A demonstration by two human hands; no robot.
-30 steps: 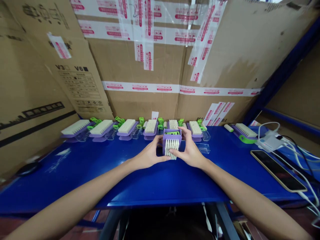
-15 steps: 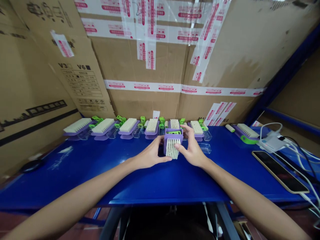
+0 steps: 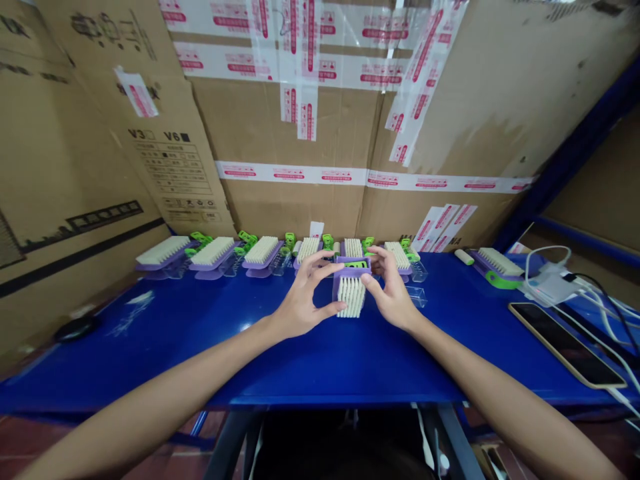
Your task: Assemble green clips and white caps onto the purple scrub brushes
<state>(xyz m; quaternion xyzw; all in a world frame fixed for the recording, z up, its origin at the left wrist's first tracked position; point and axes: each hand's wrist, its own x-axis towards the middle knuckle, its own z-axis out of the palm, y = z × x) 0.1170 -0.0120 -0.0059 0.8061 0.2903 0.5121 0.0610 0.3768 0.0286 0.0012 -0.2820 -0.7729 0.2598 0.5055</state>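
Between my hands is a purple scrubbing brush, tilted so its cream bristles face me. A green piece shows inside its open purple top end. My left hand holds the left side, index finger at the top rim and thumb by the bristles. On the right side, my right hand grips it with the thumb in front and the fingers behind the upper edge. Just right of that hand lies a clear plastic piece on the blue table.
Several similar purple brushes stand in a row along the back, with green parts and clear pieces beside them. At the right are a brush with a green end, a white charger with cables and a phone. Cardboard walls the back.
My left fingers have lifted from beside the brush to its top rim. My right thumb has shifted from the bristles up to the purple edge. The view has turned slightly left.
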